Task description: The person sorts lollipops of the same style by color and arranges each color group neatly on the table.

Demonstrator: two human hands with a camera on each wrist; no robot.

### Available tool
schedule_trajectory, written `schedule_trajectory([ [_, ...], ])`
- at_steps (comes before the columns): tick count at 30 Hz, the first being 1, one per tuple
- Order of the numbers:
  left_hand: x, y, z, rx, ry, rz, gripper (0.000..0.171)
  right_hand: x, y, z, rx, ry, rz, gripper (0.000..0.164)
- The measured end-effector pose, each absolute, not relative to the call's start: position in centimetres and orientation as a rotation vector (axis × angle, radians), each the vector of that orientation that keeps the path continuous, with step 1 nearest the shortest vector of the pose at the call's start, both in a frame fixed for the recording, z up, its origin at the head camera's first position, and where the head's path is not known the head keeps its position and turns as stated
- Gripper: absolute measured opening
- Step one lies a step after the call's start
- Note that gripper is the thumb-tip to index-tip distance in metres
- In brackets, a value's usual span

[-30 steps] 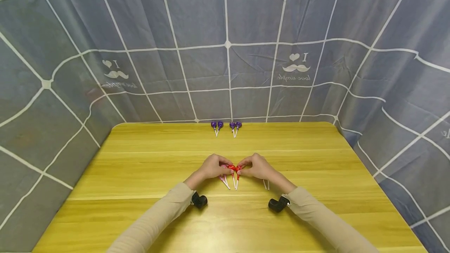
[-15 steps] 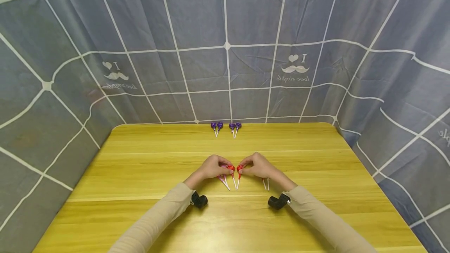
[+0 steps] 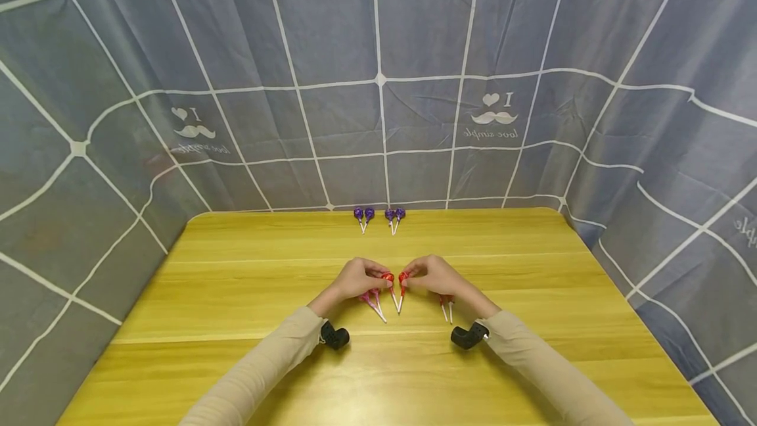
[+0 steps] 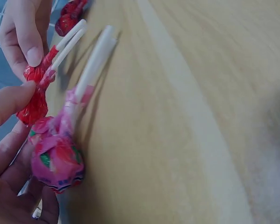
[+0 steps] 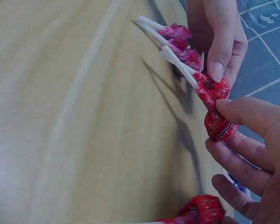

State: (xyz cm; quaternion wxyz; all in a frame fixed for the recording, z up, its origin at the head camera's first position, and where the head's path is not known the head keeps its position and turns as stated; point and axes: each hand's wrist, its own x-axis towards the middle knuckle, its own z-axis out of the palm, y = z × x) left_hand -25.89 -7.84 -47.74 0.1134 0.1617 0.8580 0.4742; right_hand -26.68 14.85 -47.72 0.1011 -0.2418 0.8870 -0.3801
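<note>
Working near the middle of a wooden worktop [image 3: 503,242], a person's left hand [image 3: 355,279] grasps one red lollipop [image 3: 388,277] by its wrapped head between thumb and fingers [image 4: 10,148], while the right hand [image 3: 437,279] pinches a second red lollipop [image 3: 404,278] the same way, just beside it at three o'clock. Their white sticks [image 3: 394,301] slant together toward six o'clock. Two pink lollipops [image 4: 58,163] lie at seven o'clock from the held pair, near the left hand; another red pair [image 5: 203,210] sits at four o'clock, partly hidden by the right arm. Four purple lollipops [image 3: 400,213] rest between eleven and twelve o'clock, by the far edge, before a grey curtain [image 3: 337,117].
</note>
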Motion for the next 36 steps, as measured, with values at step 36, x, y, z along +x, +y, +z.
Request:
schedule_trajectory([
  [36,-30.5,-10.9,-48.5,-0.038,2.791,1.792,0.033,-33.6,8.0,-46.3,-0.541,2.71,-1.19,0.029],
])
